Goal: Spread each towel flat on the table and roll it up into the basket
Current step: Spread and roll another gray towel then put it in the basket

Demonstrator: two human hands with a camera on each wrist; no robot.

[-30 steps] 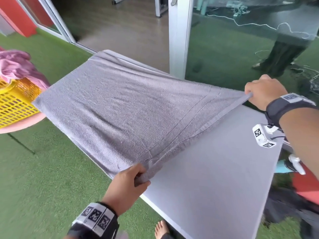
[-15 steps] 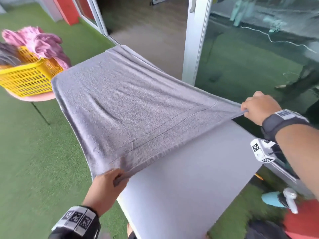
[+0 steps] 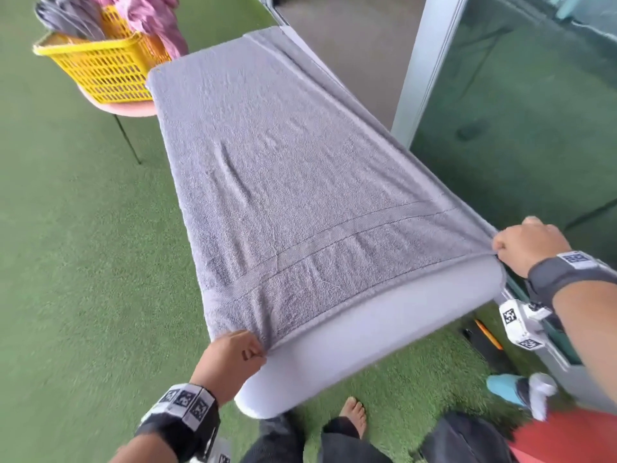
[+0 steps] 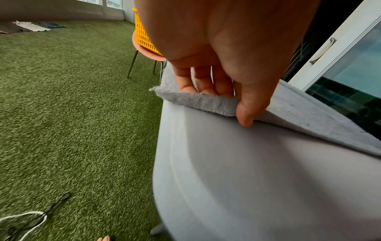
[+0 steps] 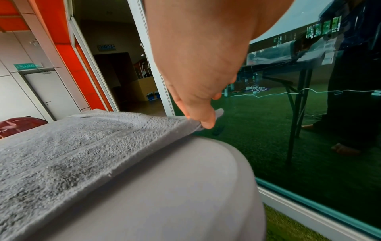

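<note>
Green artificial turf surrounds a grey counter (image 3: 350, 349). Off its far left corner, a yellow basket (image 3: 100, 71) holding pink and grey towels sits on a pink chair. The left hand (image 3: 233, 359) pinches the near left corner of a grey towel (image 3: 283, 168) spread along the counter. At the near right corner, the right hand (image 3: 531, 245) grips the towel's other corner.

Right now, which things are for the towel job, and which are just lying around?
For the job:
grey towel, both near corners pinched
left hand
right hand
table
yellow basket with more towels

Just lying about:
pink chair under the basket
cable on the grass
</note>
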